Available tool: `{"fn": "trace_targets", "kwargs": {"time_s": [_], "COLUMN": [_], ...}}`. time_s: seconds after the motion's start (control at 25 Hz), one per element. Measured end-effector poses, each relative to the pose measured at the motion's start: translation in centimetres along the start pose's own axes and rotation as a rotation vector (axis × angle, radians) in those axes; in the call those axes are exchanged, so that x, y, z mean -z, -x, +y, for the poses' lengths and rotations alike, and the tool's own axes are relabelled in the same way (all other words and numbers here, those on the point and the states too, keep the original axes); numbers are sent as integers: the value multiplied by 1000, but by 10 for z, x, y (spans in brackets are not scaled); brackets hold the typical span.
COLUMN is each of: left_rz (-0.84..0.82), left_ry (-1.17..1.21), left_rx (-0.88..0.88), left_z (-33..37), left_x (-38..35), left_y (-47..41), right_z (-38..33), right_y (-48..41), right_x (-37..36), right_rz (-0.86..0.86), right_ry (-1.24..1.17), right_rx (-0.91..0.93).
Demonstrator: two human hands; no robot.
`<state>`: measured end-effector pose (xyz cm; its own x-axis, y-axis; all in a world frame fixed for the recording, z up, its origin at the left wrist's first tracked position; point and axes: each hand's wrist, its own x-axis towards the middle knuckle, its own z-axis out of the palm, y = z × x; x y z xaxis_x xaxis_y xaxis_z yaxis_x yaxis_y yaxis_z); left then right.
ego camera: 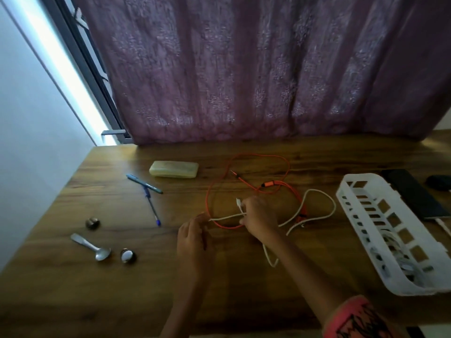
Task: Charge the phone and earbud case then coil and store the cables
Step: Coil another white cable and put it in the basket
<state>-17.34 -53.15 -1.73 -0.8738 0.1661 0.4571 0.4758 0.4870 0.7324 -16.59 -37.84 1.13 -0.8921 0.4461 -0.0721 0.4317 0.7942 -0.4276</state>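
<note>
A white cable lies in loose loops on the wooden table. My right hand grips it close to its plug end, which sticks up above the fingers. My left hand pinches the same cable a little further left, and the short stretch between the hands is taut. An orange cable sprawls in a wide loop under and behind the white one. At the far right lie a dark phone and a small dark case, partly cut off by the frame.
A white slotted basket stands at the right with white cables inside. At the left lie a spoon, two small metal knobs, two pens and a pale pouch. A purple curtain hangs behind the table.
</note>
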Motion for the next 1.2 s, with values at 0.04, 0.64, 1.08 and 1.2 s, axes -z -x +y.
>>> {"fn": "trace_targets", "kwargs": {"time_s": [0.04, 0.64, 1.08, 1.2], "left_rz": [-30, -734, -888, -768], "left_ry": [-23, 396, 1346, 1457], "left_rx": [5, 393, 422, 375], "left_z": [-5, 35, 143, 163], "left_x": [3, 21, 59, 58], "left_y": [-3, -77, -144, -156], "right_z": [-1, -7, -19, -33], "right_y": [0, 2, 1, 9], "right_x": [-1, 74, 130, 119], "right_rz": [4, 605, 779, 679], "right_ry": [25, -343, -299, -212], "right_rx": [-19, 206, 180, 241]}}
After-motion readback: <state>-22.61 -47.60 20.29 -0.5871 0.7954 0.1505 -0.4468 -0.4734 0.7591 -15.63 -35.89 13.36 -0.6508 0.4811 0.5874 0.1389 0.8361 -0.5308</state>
